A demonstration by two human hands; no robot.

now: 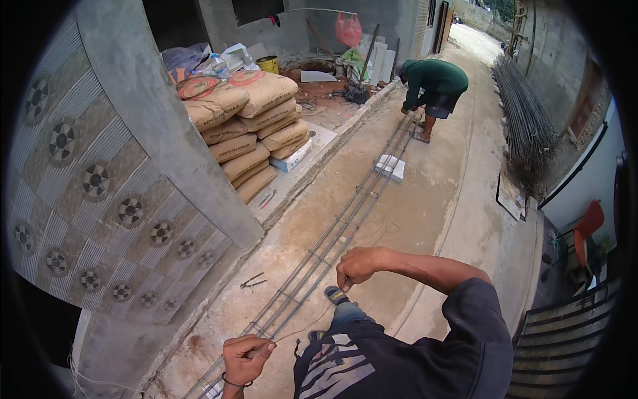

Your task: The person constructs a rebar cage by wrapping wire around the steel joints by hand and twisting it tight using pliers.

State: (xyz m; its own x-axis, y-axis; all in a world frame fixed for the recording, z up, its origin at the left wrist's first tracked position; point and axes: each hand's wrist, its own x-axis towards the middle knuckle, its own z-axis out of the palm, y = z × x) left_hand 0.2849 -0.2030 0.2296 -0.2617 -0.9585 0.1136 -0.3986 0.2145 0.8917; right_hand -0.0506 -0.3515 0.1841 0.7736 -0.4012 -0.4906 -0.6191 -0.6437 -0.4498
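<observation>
A long rebar cage [345, 223] lies on the concrete lane, running from my feet to the far end. My left hand [246, 358] is closed in a fist at the near end of the cage, gripping a thin tie wire [307, 326]. The wire curves up to my right hand [356, 266], which is also closed on it above the cage. My sandalled foot [335, 294] stands beside the bars under the right hand.
A person in a green top [433, 85] bends over the cage's far end. Stacked cement sacks [247, 120] stand left by a grey pillar [169, 126]. Pliers [252, 281] lie on the ground. A white block [390, 167] sits at the cage. More rebar cages [526, 123] lean on the right wall.
</observation>
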